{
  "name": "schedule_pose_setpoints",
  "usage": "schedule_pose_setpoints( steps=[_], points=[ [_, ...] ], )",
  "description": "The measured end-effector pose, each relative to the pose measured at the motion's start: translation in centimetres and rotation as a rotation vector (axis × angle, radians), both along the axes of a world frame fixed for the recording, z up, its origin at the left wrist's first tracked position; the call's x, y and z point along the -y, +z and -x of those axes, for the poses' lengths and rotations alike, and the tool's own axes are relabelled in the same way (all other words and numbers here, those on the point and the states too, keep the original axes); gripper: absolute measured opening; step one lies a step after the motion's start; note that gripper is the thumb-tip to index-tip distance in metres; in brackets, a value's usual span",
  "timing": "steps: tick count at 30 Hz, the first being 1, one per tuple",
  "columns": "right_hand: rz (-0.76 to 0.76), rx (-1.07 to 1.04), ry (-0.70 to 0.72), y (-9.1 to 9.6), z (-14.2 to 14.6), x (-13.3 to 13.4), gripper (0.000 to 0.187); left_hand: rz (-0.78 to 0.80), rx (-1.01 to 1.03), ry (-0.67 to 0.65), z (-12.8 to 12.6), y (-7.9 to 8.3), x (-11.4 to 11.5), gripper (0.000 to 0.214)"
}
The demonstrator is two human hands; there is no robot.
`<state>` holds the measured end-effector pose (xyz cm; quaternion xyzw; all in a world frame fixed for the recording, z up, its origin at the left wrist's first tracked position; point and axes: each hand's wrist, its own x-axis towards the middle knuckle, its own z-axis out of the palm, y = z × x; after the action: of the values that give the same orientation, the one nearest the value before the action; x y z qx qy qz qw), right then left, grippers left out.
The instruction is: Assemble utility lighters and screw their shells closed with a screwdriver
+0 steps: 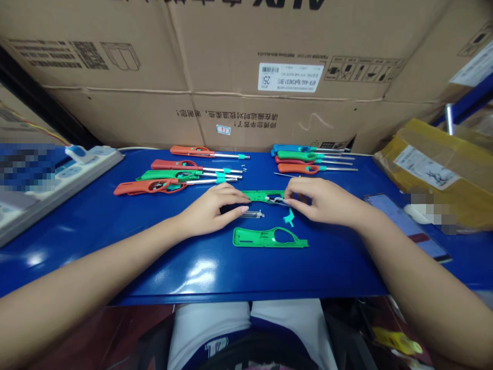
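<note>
A green half-shell of a stick lighter [254,196] lies on the table with white and metal parts in its trigger opening. My left hand [208,209] is closed at its left end, fingertips on the shell and thumb just below. Under that thumb lies a clear fuel tube [252,214], partly covered. My right hand [323,199] pinches a thin pale wire [280,201] at the shell's right end. A turquoise trigger piece [288,217] lies beneath the right fingers. Nearer me is the other green half-shell [265,237], its hollow side up.
Several stick lighters lie at back left, including an orange one [150,186]; more lie at back right, including a blue one [292,149]. A power strip [88,167] runs along the left. A phone [404,226] and yellow-taped parcel [442,174] sit right. A cardboard box [146,113] stands behind.
</note>
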<state>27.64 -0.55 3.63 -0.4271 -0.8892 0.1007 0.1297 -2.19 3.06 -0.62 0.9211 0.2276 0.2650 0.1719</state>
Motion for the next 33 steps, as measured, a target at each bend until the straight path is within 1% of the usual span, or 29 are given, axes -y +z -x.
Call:
schedule_pose_setpoints(
  steps=[2,4,7,9,12,14,16,18,20,25,29,33],
  points=[
    [0.062,0.006,0.067,-0.1,0.0,-0.1,0.016,0.002,-0.017,0.009,0.0,-0.1,0.0,0.028],
    [0.110,0.000,0.101,-0.2,-0.1,-0.1,0.016,-0.016,-0.026,0.021,0.1,-0.1,0.0,0.028],
    [0.089,-0.022,0.068,0.3,-0.6,0.0,0.016,-0.086,0.017,0.013,0.2,0.3,0.4,0.026],
    [0.066,-0.026,0.014,1.0,-1.0,0.2,0.016,-0.127,0.040,-0.043,0.2,0.8,0.9,0.024],
    [0.152,0.022,-0.028,1.7,-1.0,0.6,0.027,-0.160,-0.023,-0.180,0.1,1.6,1.7,0.028],
    [0.200,0.100,-0.055,1.7,-0.5,0.7,0.038,-0.177,-0.083,-0.233,0.0,1.8,2.2,0.036],
    [0.206,0.183,-0.092,1.4,0.2,0.8,0.042,-0.187,-0.126,-0.255,-0.2,1.8,2.4,0.039],
    [0.229,0.211,-0.100,1.1,0.6,0.8,0.040,-0.180,-0.147,-0.268,-0.3,1.7,2.4,0.033],
    [0.265,0.194,-0.080,0.9,0.6,0.8,0.033,-0.167,-0.153,-0.278,-0.2,1.5,2.3,0.027],
    [0.322,0.167,-0.055,1.3,-0.6,1.0,0.016,-0.144,-0.143,-0.263,0.0,1.4,1.9,0.026],
    [0.425,0.100,-0.003,1.9,-1.0,1.2,0.014,-0.136,-0.148,-0.248,0.1,1.4,1.7,0.026],
    [0.418,0.130,-0.001,1.9,-0.9,1.2,0.011,-0.132,-0.155,-0.242,0.2,1.3,1.4,0.027]
  ],
)
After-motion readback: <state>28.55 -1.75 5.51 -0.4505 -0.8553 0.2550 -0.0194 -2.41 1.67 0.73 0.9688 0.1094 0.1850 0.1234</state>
